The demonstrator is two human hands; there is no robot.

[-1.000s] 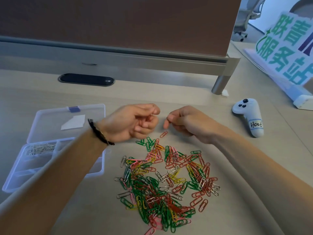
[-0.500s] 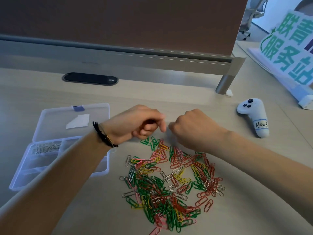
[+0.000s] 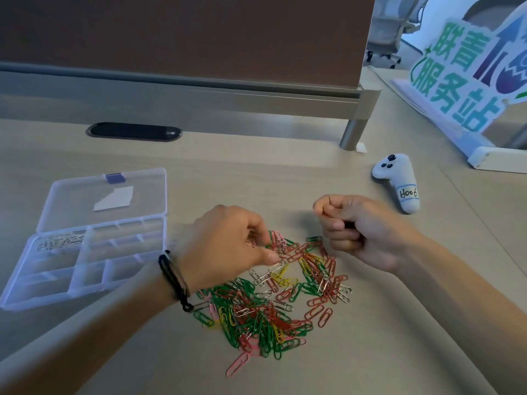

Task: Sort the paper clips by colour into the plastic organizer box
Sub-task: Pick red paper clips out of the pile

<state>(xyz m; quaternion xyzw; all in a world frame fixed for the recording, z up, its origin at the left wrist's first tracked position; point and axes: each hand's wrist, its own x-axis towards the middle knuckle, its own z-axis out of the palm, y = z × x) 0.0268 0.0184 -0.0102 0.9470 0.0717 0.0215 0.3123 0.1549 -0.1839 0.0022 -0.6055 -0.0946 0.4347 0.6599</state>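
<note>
a beige desk (image 3: 427, 352) carries a mixed-colour paper clip pile (image 3: 273, 297) at near centre. the left hand (image 3: 225, 252) rests on the pile's far edge, fingertips curled and pinching among clips. the right hand (image 3: 359, 226) hovers to the right, fist curled; what it holds, i cannot tell. the organizer box (image 3: 37, 292) lies open at left, silver clips (image 3: 61, 240) in its far-left compartment. a white controller (image 3: 399, 181), a brown partition (image 3: 185, 35) and a sign (image 3: 462, 84) stand farther off.

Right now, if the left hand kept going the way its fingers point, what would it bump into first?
The left hand points its fingers down and to the right, into the far edge of the paper clip pile. Pink and red clips lie right at its fingertips, so it would meet those first; it may already touch them.
</note>
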